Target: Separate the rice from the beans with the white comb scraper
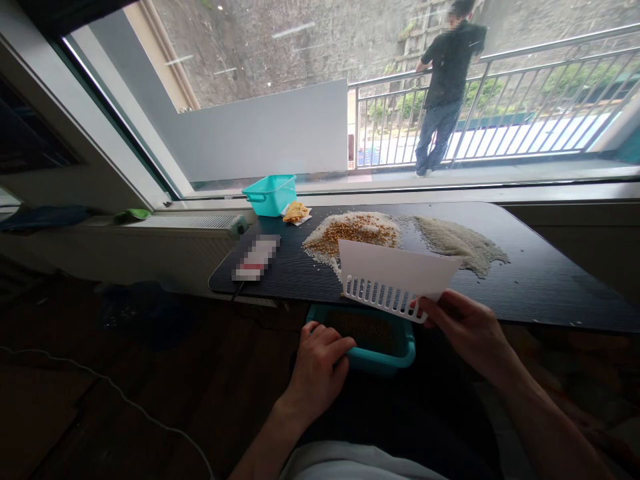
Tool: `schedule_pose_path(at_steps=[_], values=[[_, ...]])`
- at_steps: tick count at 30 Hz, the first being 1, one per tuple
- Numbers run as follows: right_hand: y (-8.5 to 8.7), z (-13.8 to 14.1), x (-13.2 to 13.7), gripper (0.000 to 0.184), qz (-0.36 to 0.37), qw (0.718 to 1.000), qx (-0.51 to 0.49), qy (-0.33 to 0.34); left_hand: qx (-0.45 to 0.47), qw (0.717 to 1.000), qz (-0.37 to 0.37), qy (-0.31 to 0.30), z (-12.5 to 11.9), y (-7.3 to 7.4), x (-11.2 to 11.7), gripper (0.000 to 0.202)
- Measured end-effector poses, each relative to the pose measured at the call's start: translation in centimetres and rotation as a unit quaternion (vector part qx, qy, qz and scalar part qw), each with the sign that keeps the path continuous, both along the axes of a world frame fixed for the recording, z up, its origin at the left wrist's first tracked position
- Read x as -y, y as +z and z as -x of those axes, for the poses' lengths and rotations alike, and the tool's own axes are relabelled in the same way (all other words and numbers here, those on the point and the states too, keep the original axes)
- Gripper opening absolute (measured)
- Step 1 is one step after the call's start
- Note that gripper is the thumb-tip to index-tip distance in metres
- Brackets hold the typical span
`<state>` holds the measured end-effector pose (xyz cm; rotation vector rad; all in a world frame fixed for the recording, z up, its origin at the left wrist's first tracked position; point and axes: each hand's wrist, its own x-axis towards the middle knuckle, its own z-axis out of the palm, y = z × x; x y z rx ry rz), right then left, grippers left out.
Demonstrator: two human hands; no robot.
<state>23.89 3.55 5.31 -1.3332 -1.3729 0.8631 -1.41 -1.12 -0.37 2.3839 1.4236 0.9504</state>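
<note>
My left hand grips the rim of a teal tub held just below the near edge of the black table; brownish grains lie inside the tub. My right hand pinches a white slotted scraper card by its lower right corner, above the table edge and over the tub. Beyond the card lies a mixed heap of rice and yellow-brown beans, and to its right a pile of plain rice.
A second teal tub and a yellowish wrapper sit at the table's far left by the window. A blurred flat device with a cable lies on the left end. A radiator stands left. Outside, a person leans on a balcony railing.
</note>
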Motion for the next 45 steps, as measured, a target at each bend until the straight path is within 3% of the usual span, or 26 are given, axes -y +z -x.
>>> schedule_pose_path(at_steps=[7,12,15,19,23,28,30,35,39,45], values=[[0.1,1.7,-1.7,0.03,-0.027,1.0,0.009,-0.001,-0.001,1.0,-0.008,0.002,0.7,0.1,0.0,0.028],[-0.5,4.1,-4.8,0.028,-0.043,0.998,0.018,0.052,0.012,0.999,-0.028,0.011,2.4,0.1,0.1,0.031],[-0.5,5.2,-5.1,0.026,-0.043,0.995,0.046,0.074,0.014,1.0,-0.022,0.005,2.8,0.1,0.1,0.03],[-0.5,4.6,-3.2,0.025,-0.049,0.99,0.078,0.109,0.001,1.0,-0.003,0.004,2.8,0.4,0.2,0.027],[-0.8,2.4,0.0,0.024,-0.06,0.984,0.141,0.088,-0.013,1.0,0.009,0.006,2.8,0.7,0.2,0.029],[-0.7,1.0,3.2,0.026,-0.079,0.965,0.173,0.179,-0.01,1.0,-0.001,0.0,2.0,0.7,0.1,0.031],[-0.8,1.3,3.6,0.027,-0.073,0.973,0.151,0.16,-0.013,1.0,-0.002,0.008,1.5,0.6,0.1,0.031],[-1.3,2.9,1.6,0.033,-0.056,0.997,0.037,0.023,-0.01,1.0,0.004,0.009,1.0,0.4,0.2,0.03],[-1.8,4.5,-0.7,0.037,-0.049,0.999,0.004,0.014,0.0,1.0,0.006,0.002,1.1,0.4,0.2,0.03],[-2.5,4.3,-1.8,0.028,-0.054,0.997,0.053,-0.032,0.009,1.0,0.001,0.003,0.9,0.3,0.2,0.029]])
